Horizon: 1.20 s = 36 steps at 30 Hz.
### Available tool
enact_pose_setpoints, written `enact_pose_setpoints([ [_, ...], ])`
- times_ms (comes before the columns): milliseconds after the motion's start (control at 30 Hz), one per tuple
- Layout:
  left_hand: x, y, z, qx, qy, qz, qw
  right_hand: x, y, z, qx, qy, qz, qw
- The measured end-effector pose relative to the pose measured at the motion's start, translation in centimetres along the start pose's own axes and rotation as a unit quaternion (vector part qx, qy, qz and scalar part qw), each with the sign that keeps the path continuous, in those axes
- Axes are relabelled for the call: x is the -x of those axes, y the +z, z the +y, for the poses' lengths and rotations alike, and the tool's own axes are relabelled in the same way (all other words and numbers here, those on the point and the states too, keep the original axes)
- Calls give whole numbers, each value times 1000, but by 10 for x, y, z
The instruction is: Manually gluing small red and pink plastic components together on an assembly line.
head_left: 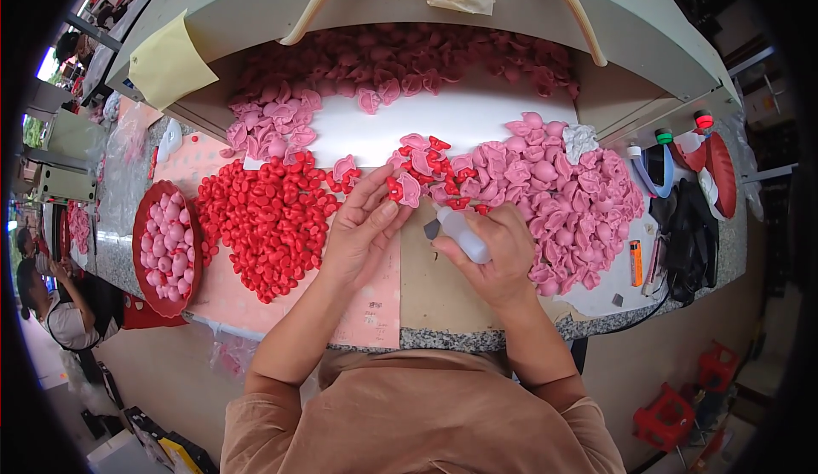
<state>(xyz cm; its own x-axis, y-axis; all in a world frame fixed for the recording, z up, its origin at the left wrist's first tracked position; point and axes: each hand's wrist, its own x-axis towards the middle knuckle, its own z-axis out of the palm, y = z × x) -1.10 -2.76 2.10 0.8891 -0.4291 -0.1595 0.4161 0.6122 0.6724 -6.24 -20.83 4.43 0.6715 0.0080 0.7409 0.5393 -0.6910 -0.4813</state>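
Note:
My left hand (pixel 362 227) pinches a small pink moulded piece with a red part (pixel 404 189) at its fingertips, over the middle of the bench. My right hand (pixel 498 248) grips a small white squeeze bottle (pixel 463 234) whose tip points up toward that piece. A heap of small red parts (pixel 268 214) lies just left of my left hand. A larger heap of pink pieces (pixel 554 197) lies to the right of my right hand, with a few red-and-pink pieces (pixel 430 167) beyond my fingers.
A red tray (pixel 143 257) holding pink pieces sits at the far left. More pink pieces (pixel 400 60) pile up under a grey hood (pixel 256 1) at the back. An orange lighter (pixel 636 263), black cables and red-capped items lie at right. Another person sits at lower left.

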Motion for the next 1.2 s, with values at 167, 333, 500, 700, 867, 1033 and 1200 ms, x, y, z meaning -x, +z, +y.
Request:
enact_pose_setpoints([
  [167,0,-1,-2,-17,10,11,1000,2,0,1,-3,-1,-4,1000],
  [333,1,0,-2,-20,16,10,1000,1,2,0,-9,-6,-2,1000],
  [500,1,2,-1,-19,25,24,999,0,1,-2,-5,-1,-7,1000],
  [700,0,3,0,-6,22,26,999,0,1,-4,-4,1,-11,1000],
  [867,0,1,0,9,17,24,1000,0,2,-3,-4,1,-10,1000],
  [1033,-1,2,0,22,14,27,999,0,2,-2,-13,9,-9,1000],
  [1200,0,3,2,34,12,34,999,3,1,-1,-13,5,-9,1000],
])
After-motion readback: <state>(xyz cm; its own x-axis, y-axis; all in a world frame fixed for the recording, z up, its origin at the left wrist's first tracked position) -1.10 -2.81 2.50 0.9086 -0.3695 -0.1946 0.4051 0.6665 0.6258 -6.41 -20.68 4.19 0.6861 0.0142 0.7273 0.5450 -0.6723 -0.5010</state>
